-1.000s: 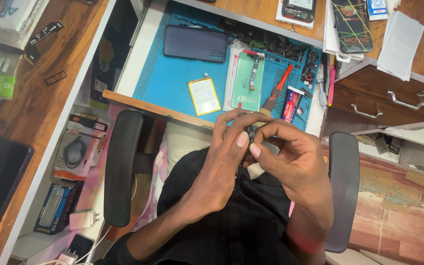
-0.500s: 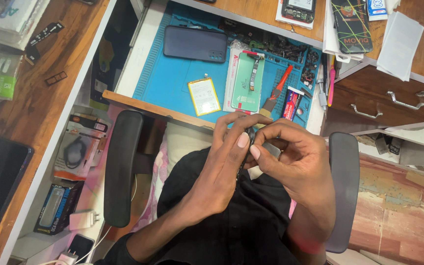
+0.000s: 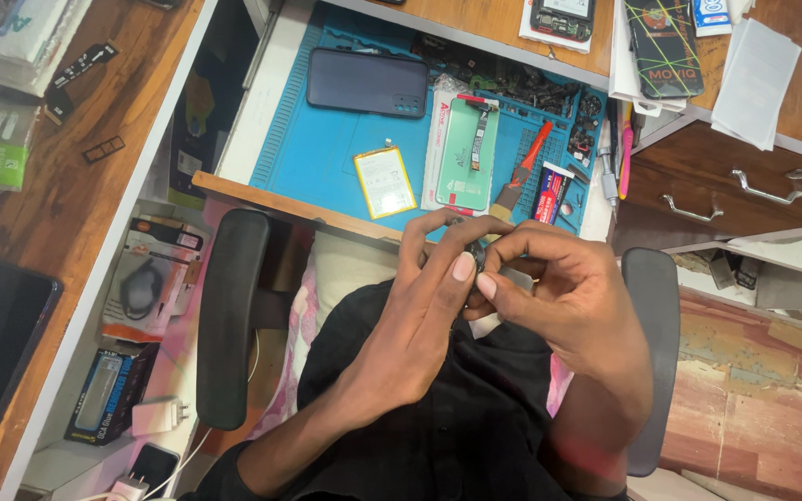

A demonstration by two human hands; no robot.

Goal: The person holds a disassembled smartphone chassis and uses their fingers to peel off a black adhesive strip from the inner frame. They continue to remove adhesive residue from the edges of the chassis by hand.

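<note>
Just beyond the fingers (image 3: 461,267) lie a blue mat (image 3: 317,153), a yellow-edged battery (image 3: 384,182), a mint-green panel (image 3: 467,154) and a dark navy phone (image 3: 367,82).

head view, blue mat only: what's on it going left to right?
On the blue mat: dark phone → yellow-edged battery → green phone back panel → red-handled tool → small dark box. Loose parts along the far edge are left out.

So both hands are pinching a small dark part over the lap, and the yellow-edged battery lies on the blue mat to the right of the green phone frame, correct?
Not quite. The head view shows the battery lying left of the green phone frame, not right, on the blue mat. The rest holds: the left hand and right hand together pinch a small dark part over the lap.
</note>
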